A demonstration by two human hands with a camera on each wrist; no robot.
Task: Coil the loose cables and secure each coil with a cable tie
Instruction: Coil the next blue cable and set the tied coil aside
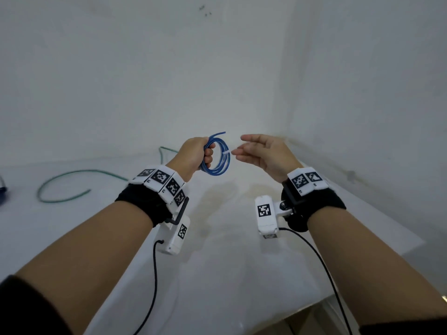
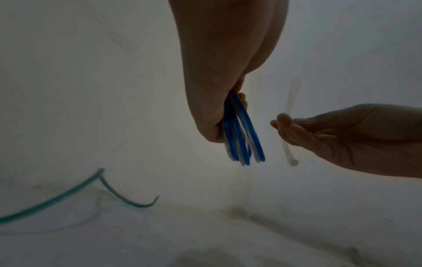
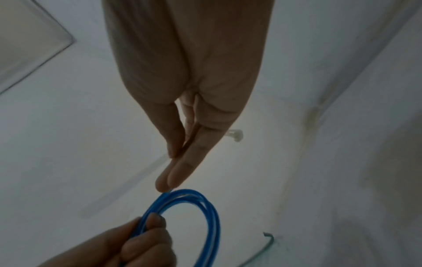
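Note:
My left hand (image 1: 207, 154) is raised above the white table (image 1: 217, 250) and grips a small coil of blue cable (image 1: 223, 163) in its fist; one loose end sticks up from the top. The coil hangs below the fist in the left wrist view (image 2: 250, 139) and loops out from the curled fingers (image 3: 150, 227) in the right wrist view (image 3: 206, 207). My right hand (image 1: 238, 151) is just right of the coil, with fingers nearly straight. Thumb and fingers pinch a thin white cable tie (image 2: 288, 153), whose head (image 3: 236, 135) pokes out behind the fingers. The fingertips (image 3: 169, 182) almost touch the coil.
A loose green cable (image 1: 63, 176) snakes over the table at the left and runs to the back wall; its end shows in the left wrist view (image 2: 128, 200). White walls meet in a corner behind the hands. A dark object (image 1: 2, 189) sits at the far left edge.

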